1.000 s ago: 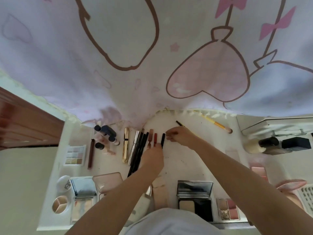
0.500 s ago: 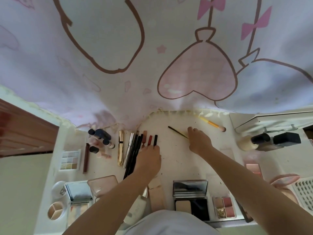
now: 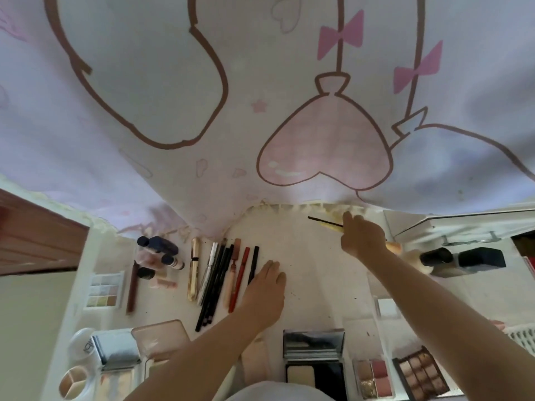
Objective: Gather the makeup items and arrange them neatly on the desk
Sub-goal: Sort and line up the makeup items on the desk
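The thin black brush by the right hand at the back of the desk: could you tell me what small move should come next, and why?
Probably lift the thin black brush and lay it parallel at the right end of the pencil row, beside the short black pencil. The right hand is at the brush's near end, though its grip is hidden, and the left hand rests flat by that row.

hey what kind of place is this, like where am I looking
Probably a bedroom dressing table: a white desk with a row of lip and eye pencils, open eyeshadow palettes, and a pink cartoon curtain hanging behind.
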Available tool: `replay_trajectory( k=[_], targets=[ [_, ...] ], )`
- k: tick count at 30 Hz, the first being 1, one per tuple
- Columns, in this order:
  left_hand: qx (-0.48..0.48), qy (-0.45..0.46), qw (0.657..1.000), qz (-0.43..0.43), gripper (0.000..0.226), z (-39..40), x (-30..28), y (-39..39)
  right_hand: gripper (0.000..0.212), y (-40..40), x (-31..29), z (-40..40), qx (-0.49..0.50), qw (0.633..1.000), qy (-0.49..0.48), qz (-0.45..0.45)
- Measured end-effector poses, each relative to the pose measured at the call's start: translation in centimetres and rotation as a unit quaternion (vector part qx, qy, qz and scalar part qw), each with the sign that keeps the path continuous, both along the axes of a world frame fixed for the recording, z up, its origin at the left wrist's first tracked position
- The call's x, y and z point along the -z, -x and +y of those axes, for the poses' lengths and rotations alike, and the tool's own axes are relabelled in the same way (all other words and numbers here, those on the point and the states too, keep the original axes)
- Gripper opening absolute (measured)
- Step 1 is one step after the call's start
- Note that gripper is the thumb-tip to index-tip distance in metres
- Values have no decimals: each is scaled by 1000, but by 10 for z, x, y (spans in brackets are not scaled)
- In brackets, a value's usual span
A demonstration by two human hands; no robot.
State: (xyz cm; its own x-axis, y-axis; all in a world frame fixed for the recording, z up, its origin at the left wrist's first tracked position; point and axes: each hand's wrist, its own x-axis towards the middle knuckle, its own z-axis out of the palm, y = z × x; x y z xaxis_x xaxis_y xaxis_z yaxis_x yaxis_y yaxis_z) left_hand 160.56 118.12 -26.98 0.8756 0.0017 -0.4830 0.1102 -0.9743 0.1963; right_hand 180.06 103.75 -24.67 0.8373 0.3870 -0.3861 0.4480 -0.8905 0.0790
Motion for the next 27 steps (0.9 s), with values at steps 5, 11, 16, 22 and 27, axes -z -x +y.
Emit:
replay_trajectory(
  k=[5,11,16,22,27],
  targets=[
    [22,-15,1000,16,58,1,3,1,39,-14,0,-3,-2,999,32,-16],
    [46,-27,998,39,65,4,7,9,34,-12,5,-3,-183,980,72,-3],
    [45,-32,998,44,66,2,8,12,26,15,-12,-3,-442,893,-12,-82],
    [44,-26,997,53,66,3,6,11,32,30,-1,-18,-519,851,-35,-73],
    [49,-31,996,63,67,5,4,8,48,31,-8,-24,-459,884,-64,-56]
  ],
)
